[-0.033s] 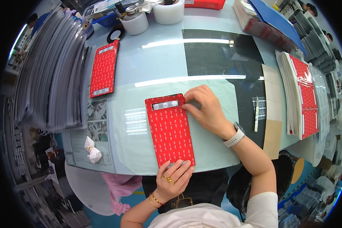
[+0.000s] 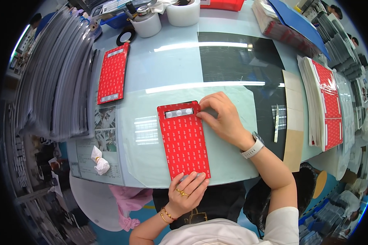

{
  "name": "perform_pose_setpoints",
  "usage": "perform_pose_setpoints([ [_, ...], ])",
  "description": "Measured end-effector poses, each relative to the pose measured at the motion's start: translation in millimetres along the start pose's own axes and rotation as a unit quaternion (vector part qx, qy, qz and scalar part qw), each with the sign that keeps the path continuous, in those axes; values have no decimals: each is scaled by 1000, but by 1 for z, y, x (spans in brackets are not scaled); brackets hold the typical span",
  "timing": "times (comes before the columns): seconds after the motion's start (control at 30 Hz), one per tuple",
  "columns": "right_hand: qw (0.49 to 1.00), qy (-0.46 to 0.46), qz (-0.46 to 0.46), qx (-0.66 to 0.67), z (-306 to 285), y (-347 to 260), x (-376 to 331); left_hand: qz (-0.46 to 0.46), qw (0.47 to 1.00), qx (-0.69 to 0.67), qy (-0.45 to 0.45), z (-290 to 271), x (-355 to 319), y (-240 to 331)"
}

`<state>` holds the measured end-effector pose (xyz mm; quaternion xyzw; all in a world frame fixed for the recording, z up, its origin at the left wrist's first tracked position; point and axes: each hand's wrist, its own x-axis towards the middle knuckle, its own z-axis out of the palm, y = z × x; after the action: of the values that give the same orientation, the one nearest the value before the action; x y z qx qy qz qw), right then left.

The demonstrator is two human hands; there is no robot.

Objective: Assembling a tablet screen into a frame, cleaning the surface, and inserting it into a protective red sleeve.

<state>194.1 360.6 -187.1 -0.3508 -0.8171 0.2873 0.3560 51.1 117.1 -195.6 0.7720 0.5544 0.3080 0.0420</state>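
Note:
In front of me on the table lies a flat rectangular panel [image 2: 185,143] with a red, white-marked face and a dark edge. A slot with three pale round spots runs across its far end. The thumb and fingertips of my right hand [image 2: 220,116] are pinched at its far right corner. My left hand [image 2: 188,194] is over the near end, its fingers bent onto the panel and partly covering a grey strip there. A similar red panel [image 2: 113,73] lies apart at the far left.
Tall stacks of thin sheets [image 2: 55,77] stand on the left. A crumpled white wrap [image 2: 99,160] and a black tape roll [image 2: 125,36] lie on the table. To the right are a slim white knife-like tool [image 2: 276,123], a tan board [image 2: 293,118] and red-and-white sheets [image 2: 327,102]. White tubs [image 2: 147,26] stand behind.

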Motion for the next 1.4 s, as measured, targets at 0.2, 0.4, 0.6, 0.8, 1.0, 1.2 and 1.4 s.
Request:
perform_pose_setpoints([
  [0.2, 1000, -9, -1, -10, -4, -6, 1, 2, 1000, -11, 0, -3, 2, -1],
  [0.4, 999, -19, 26, -13, -1, -10, 2, -6, 1000, -15, 12, -2, 0, -3],
  [0.6, 999, -29, 27, -30, -1, -11, 2, -5, 999, -26, 27, -4, 0, -3],
  [0.8, 998, -30, 30, -39, 0, -12, 4, -4, 999, -25, 30, -4, 1, -4],
  [1.0, 998, -28, 18, -50, 1, -12, 4, -6, 999, -30, 32, -4, 1, -4],
  [1.2, 998, -36, 30, -46, -1, -10, 3, -5, 999, -37, 31, -5, 2, -3],
  [1.4, 999, -21, 6, -44, 2, -7, 4, -3, 1000, -20, 14, -4, 0, -3],
])
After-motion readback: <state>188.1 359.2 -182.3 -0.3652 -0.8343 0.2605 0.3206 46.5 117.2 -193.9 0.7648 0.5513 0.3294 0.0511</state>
